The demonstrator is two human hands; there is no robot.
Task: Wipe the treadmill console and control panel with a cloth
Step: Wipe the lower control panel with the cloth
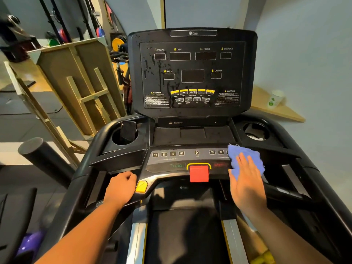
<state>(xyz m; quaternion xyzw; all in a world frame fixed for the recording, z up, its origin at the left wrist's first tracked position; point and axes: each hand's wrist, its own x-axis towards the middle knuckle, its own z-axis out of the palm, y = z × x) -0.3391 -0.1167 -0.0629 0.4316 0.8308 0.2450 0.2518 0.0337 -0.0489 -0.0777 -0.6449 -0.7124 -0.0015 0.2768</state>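
While the droplet-streaked console (192,73) fills the upper centre, we press the blue cloth (245,159) on the control panel (182,159), right of centre, under our flat right hand (245,180); our left hand (122,185) grips the handlebar (114,173), lower left.

Cloth (245,159) blue — console (192,73) black, yellow buttons (192,91) — safety key (199,173) red.

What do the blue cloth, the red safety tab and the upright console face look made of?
Blue wiping cloth: looks like soft napped fabric, probably microfibre; fuzzy uneven edges, matte. Red rectangular safety tab: apparently moulded plastic, smooth, flat colour. Black upright console face: glossy plastic or a printed overlay; liquid beads and runs down its left part. The right hand presses the cloth flat, fingers straight.
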